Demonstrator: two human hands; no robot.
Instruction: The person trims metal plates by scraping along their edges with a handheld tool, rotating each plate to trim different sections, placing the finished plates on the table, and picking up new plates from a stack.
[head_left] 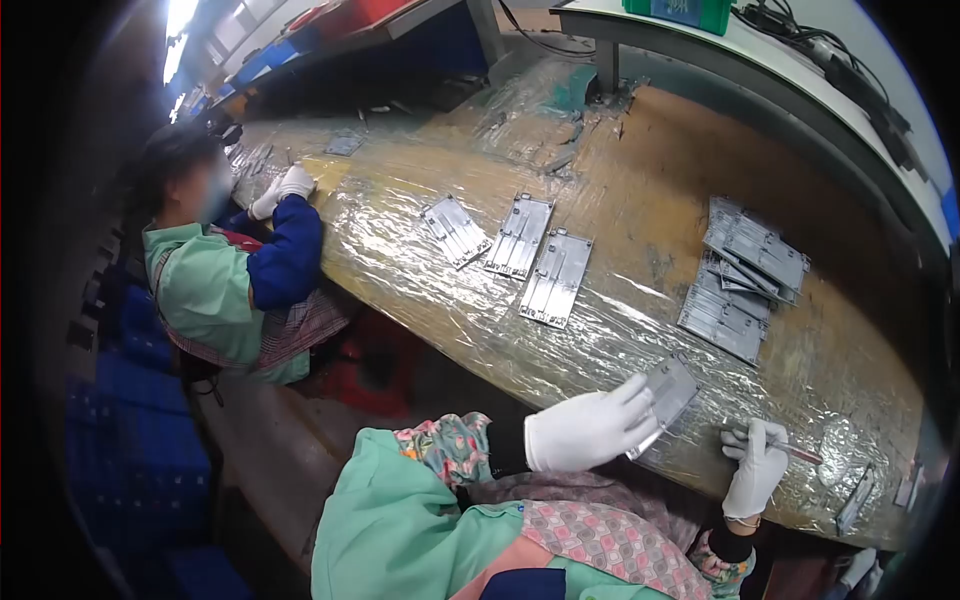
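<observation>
My left hand (590, 428), in a white glove, grips a flat grey rectangular plate (674, 392) by its near side and holds it tilted over the table edge. To the right of it, my right hand (756, 468), also gloved, is closed around a thin reddish pen-like tool (804, 455) that points right. The tool's tip is too small to make out, and it is apart from the plate. Beyond my hands lies a loose stack of similar grey plates (762, 250). Three more plates (557, 278) lie side by side further left.
Clear plastic film covers the wooden table (620, 340). Small grey strips (855, 500) lie near its right end. A co-worker (215, 270) sits at the left, gloved hands on the table. A raised shelf (760, 55) at the back carries a green bin (690, 12) and cables (830, 50).
</observation>
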